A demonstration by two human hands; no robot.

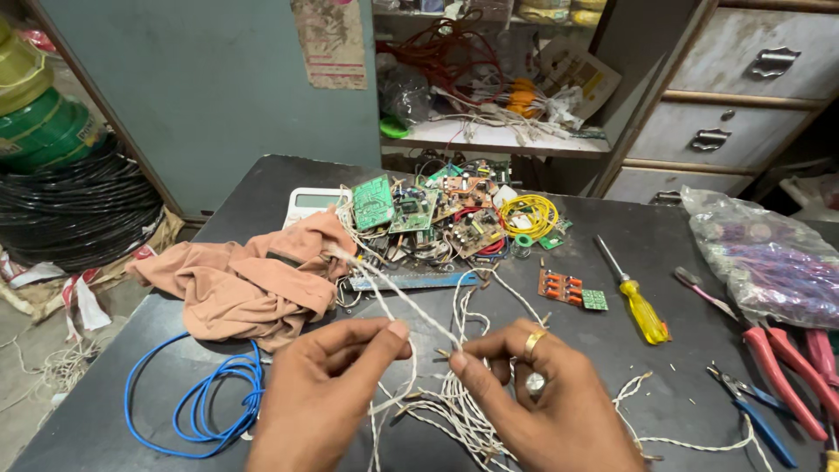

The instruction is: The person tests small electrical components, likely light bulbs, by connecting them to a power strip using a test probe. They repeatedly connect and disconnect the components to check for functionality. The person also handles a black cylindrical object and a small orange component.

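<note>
Both hands low over the dark desk [612, 236]. Left hand [319, 393] pinches a white twisted wire [411, 297]; right hand [542, 398] also pinches it, grip closed near the wire's end. Wire bundle [463, 411] lies beneath. Blue cable [205, 393] left, yellow screwdriver [638, 306] right.

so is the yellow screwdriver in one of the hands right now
No, the yellow screwdriver lies on the dark table, apart from both hands, while the left hand and right hand pinch white twisted wire.

You're in an electronics repair workshop: green circuit boards [373, 202], a yellow-handled screwdriver [642, 308] and red-handled pliers [780, 363] crowd your dark surface [673, 236].
</note>
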